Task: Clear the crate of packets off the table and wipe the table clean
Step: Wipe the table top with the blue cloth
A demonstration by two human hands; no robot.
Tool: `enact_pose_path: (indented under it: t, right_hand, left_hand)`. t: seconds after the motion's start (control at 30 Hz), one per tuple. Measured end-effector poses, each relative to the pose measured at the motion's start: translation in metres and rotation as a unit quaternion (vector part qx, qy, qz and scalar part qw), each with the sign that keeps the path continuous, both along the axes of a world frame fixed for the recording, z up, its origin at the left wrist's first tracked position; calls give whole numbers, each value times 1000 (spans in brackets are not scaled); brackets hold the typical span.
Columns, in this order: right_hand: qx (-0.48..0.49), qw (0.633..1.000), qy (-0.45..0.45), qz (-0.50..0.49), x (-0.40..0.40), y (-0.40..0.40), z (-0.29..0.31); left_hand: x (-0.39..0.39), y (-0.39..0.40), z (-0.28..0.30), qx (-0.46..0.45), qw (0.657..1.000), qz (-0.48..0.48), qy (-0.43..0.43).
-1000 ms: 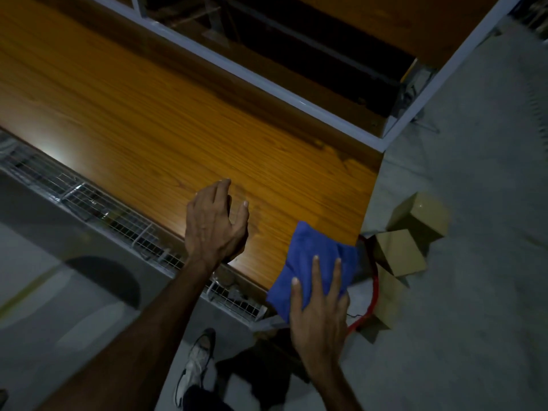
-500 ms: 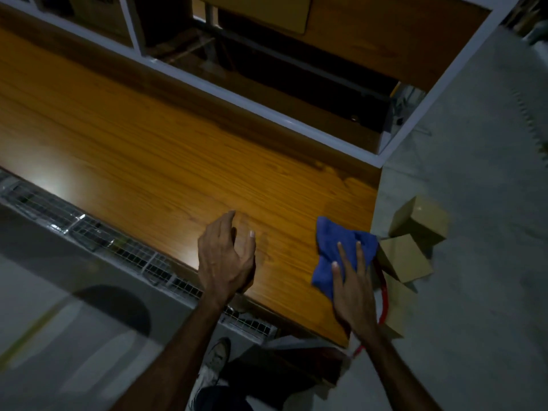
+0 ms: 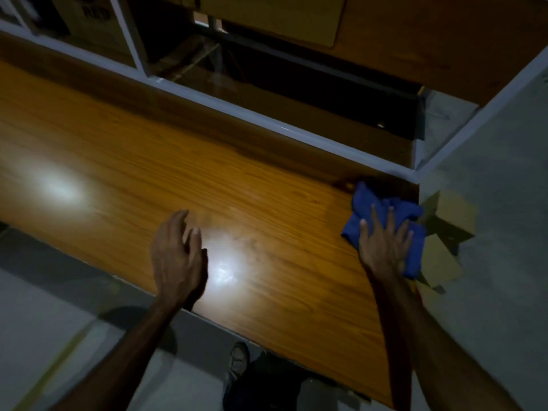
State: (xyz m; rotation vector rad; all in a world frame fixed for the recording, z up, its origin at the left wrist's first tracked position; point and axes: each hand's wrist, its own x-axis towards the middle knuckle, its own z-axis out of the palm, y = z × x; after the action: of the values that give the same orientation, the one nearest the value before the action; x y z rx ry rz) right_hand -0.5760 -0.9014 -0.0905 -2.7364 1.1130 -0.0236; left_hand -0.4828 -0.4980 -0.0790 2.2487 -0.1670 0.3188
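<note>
Glare from a light lies in a pale patch on the far left of the wooden table (image 3: 124,161), whose glossy orange-brown top runs across the middle of the view. Behind the table's far edge a pale metal frame (image 3: 237,109) crosses at a slant, with dark shelves and a cardboard box (image 3: 92,22) in the gloom beyond it.

Near the table's front edge, left of centre, the left hand (image 3: 175,256) rests on the wood. Its fingers are loosely bent and a little apart, with the thumb out to the right, and they hold nothing. A second bright patch of glare sits on the wood just beside its thumb. Below the front edge, on the grey floor (image 3: 44,315), a shoe (image 3: 238,355) shows in the dark, between the two forearms.

Further right, at the table's right end and close to its far corner, lies the blue cloth (image 3: 373,203), crumpled and flat against the wood. The right hand (image 3: 385,244) presses down on it with straight fingers spread apart, palm on the near part of the cloth. The cloth's right side reaches the table's end and hangs slightly past it.

Beyond that end, down on the floor, stand some brown cardboard boxes (image 3: 453,215), stacked unevenly just beside the table. No crate of packets is on the table top; whether it stands among those boxes cannot be told. The picture is dim and somewhat blurred.
</note>
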Motion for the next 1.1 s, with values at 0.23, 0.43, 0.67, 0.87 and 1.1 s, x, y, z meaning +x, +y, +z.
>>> enact_pose_path:
  t: [0.23, 0.43, 0.67, 0.87, 1.1]
  right_hand:
    - [-39, 994, 16, 106, -117, 160, -8]
    - [-27, 990, 70, 115, -53, 128, 5]
    - [3, 997, 74, 28, 120, 69, 17]
    - [-9, 982, 61, 179, 168, 200, 15]
    - [9, 875, 8, 485, 110, 332, 8]
  left_hand:
    - [84, 93, -8, 113, 988, 107, -7]
    - [112, 110, -10, 139, 981, 128, 40]
    - [127, 100, 1, 195, 975, 87, 56]
    - [129, 105, 3, 134, 981, 127, 63]
    - [127, 121, 7, -148, 976, 158, 32]
